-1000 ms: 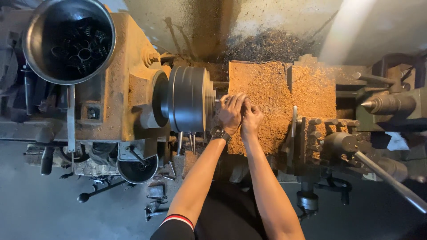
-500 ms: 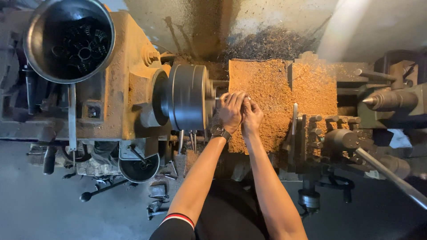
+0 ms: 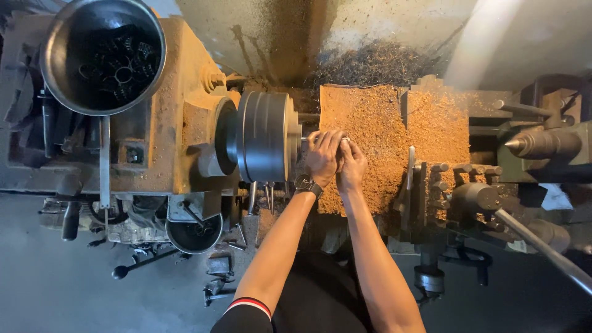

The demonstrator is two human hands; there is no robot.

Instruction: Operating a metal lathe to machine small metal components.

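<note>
Lathe, seen from above: left hand (image 3: 324, 155) and right hand (image 3: 351, 165) pressed together just beside the face of the round grey chuck (image 3: 265, 135), fingers curled around a small metal ring (image 3: 345, 140) whose rim shows between them; whether the ring is gripped tight cannot be told. Left wrist carries a dark watch (image 3: 308, 184). Carriage (image 3: 382, 142) under the hands coated in orange-brown shavings; steel bowl (image 3: 65, 80) of dark rings on the headstock at left; pointed tailstock centre (image 3: 524, 143) well apart at right.

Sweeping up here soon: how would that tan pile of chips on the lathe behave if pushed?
The tan chips look loose and granular, so they'd likely slide and scatter rather than move together. They probably feel light, and may spill off the carriage edges.
</note>
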